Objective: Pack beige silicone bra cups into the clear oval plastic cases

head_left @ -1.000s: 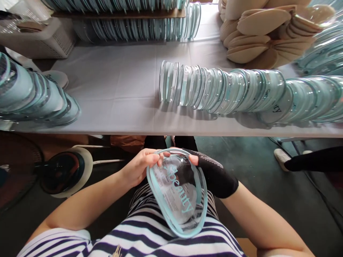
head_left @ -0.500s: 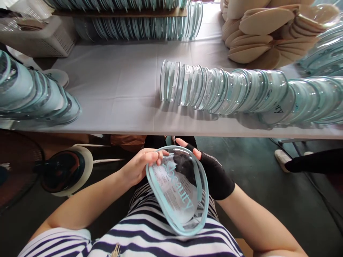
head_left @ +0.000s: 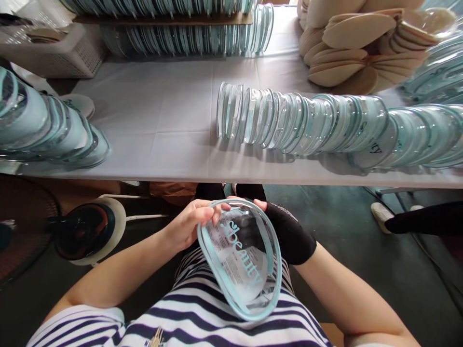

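Observation:
A clear plastic cosmetic pouch (head_left: 238, 270) with light blue edging and "beauty" lettering is held tilted above my lap. A white printed insert shows through it. My left hand (head_left: 195, 219) is closed on its upper left edge, thumb and fingers pinching the rim. My right hand (head_left: 285, 231), in a black glove that leaves the fingertips bare, wraps the upper right rim from behind. Part of that hand shows through the plastic, and some of its fingers are hidden.
A row of similar pouches (head_left: 304, 123) lies along the grey-covered table (head_left: 173, 144). More stacked pouches (head_left: 58, 130) stand at left. Beige oval pads (head_left: 347, 58), a white basket (head_left: 72, 53) and a racked row (head_left: 181, 38) sit farther back. A fan (head_left: 87, 231) stands lower left; another person's leg (head_left: 423, 219) shows at right.
My right hand has shifted slightly left and down, its fingers moving farther behind the pouch's upper rim. The left hand keeps its hold, and the pouch has barely moved.

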Available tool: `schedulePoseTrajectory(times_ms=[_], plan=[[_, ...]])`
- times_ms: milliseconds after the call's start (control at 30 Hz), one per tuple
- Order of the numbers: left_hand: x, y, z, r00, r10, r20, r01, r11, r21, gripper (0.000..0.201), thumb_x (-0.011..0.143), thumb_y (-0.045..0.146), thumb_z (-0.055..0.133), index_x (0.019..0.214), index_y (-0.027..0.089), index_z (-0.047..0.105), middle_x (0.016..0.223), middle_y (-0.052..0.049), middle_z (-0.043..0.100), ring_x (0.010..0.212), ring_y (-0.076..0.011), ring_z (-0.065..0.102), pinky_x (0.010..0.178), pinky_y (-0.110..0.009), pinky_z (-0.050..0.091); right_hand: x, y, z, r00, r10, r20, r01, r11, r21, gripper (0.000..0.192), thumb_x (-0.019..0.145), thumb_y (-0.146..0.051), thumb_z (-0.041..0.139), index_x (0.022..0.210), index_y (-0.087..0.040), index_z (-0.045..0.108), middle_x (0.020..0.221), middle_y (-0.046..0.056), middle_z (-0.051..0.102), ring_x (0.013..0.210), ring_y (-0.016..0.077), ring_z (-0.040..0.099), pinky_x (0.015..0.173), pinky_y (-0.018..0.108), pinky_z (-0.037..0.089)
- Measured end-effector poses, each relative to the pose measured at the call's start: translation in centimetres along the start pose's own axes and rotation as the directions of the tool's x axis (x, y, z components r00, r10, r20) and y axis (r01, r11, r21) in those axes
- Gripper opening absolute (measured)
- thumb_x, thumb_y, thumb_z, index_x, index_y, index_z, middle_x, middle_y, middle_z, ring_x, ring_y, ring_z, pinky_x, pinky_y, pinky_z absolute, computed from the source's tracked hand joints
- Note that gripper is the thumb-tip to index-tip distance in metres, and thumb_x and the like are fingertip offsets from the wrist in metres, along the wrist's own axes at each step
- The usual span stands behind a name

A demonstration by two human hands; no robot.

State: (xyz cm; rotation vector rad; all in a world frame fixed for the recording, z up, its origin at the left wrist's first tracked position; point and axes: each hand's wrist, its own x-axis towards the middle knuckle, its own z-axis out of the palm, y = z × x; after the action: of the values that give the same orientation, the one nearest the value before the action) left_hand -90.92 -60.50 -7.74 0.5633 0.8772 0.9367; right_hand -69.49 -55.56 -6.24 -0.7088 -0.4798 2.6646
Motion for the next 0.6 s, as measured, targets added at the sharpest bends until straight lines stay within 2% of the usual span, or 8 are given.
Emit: schedulePoseTrajectory(times_ms=[133,200,300,367,433,500,533,600], plan=[[0.0,-0.2,-0.2,0.995,0.013,0.102,-0.004,0.996,-0.089,0.021,0.064,0.032,0.071,0.058,0.014,0.062,0.104,-0.011,0.067,0.101,-0.028,0.06,0.079,-0.033,0.051,0.5,-1.2,-0.8,0.998,-0.053,0.024,0.057,0.946,-0.319,0.03,0.087,-0.032,0.062,0.111,-0.017,0.07,0.096,0.006,0.074,0.086,0.0199,0.069,0.083,0.035,0.056],[0.0,-0.2,-0.2,0.99,0.04,0.134,-0.026,0.994,-0.109,0.019,0.064,0.03,0.072,0.059,0.014,0.063,0.104,-0.011,0.067,0.108,-0.0304,0.059,0.089,-0.036,0.049,0.5,-2.1,-1.5,0.985,-0.139,0.101,0.172,0.794,-0.583,0.025,0.086,-0.034,0.066,0.103,-0.017,0.072,0.092,0.005,0.073,0.083,0.0183,0.068,0.081,0.031,0.054],[-0.1,-0.4,-0.4,0.986,0.087,0.144,-0.069,0.99,-0.126,0.027,0.064,0.037,0.077,0.06,0.015,0.063,0.093,-0.009,0.067,0.108,-0.0307,0.059,0.095,-0.037,0.046,0.0,-3.1,-2.5,0.901,-0.294,0.318,0.4,0.285,-0.871,0.024,0.088,-0.038,0.066,0.093,-0.016,0.073,0.085,0.007,0.073,0.078,0.0181,0.067,0.076,0.029,0.053],[0.0,-0.9,-0.9,0.983,0.101,0.153,-0.078,0.986,-0.149,0.038,0.064,0.047,0.081,0.058,0.014,0.061,0.096,-0.01,0.066,0.106,-0.0303,0.059,0.094,-0.038,0.047,-0.2,-3.0,-3.0,0.835,-0.305,0.457,0.469,-0.038,-0.882,0.025,0.089,-0.04,0.064,0.098,-0.018,0.074,0.089,0.009,0.074,0.081,0.0199,0.069,0.078,0.03,0.054],[0.2,-1.3,-1.5,0.981,0.099,0.168,-0.072,0.985,-0.158,0.05,0.062,0.056,0.082,0.055,0.014,0.057,0.1,-0.011,0.065,0.101,-0.0286,0.059,0.091,-0.038,0.049,-0.4,-2.3,-3.2,0.795,-0.268,0.544,0.49,-0.245,-0.837,0.031,0.09,-0.044,0.062,0.108,-0.021,0.073,0.104,0.011,0.074,0.097,0.0241,0.069,0.093,0.038,0.052],[0.5,-1.5,-2.0,0.985,0.051,0.165,-0.031,0.992,-0.121,0.054,0.064,0.062,0.079,0.055,0.013,0.058,0.091,-0.01,0.064,0.088,-0.0231,0.061,0.081,-0.034,0.051,-0.6,-1.3,-3.0,0.799,-0.207,0.565,0.484,-0.336,-0.808,0.042,0.09,-0.052,0.06,0.122,-0.026,0.069,0.125,0.011,0.068,0.121,0.0288,0.06,0.112,0.048,0.038],[0.5,-1.3,-2.1,0.987,0.009,0.163,0.005,0.996,-0.086,0.051,0.067,0.061,0.078,0.062,0.013,0.064,0.082,-0.007,0.062,0.078,-0.019,0.06,0.073,-0.03,0.051,-0.6,-0.9,-2.8,0.816,-0.174,0.552,0.478,-0.335,-0.812,0.049,0.09,-0.056,0.058,0.13,-0.028,0.064,0.134,0.009,0.063,0.131,0.0294,0.053,0.118,0.05,0.031],[0.6,-0.6,-2.1,0.985,-0.085,0.153,0.084,0.996,0.009,0.045,0.074,0.052,0.077,0.1,0.016,0.073,0.066,-0.001,0.058,0.062,-0.0127,0.054,0.061,-0.023,0.046,-0.6,-0.1,-2.3,0.855,-0.115,0.506,0.462,-0.272,-0.844,0.062,0.091,-0.061,0.053,0.146,-0.031,0.048,0.148,0.006,0.051,0.143,0.027,0.039,0.123,0.045,0.022]])
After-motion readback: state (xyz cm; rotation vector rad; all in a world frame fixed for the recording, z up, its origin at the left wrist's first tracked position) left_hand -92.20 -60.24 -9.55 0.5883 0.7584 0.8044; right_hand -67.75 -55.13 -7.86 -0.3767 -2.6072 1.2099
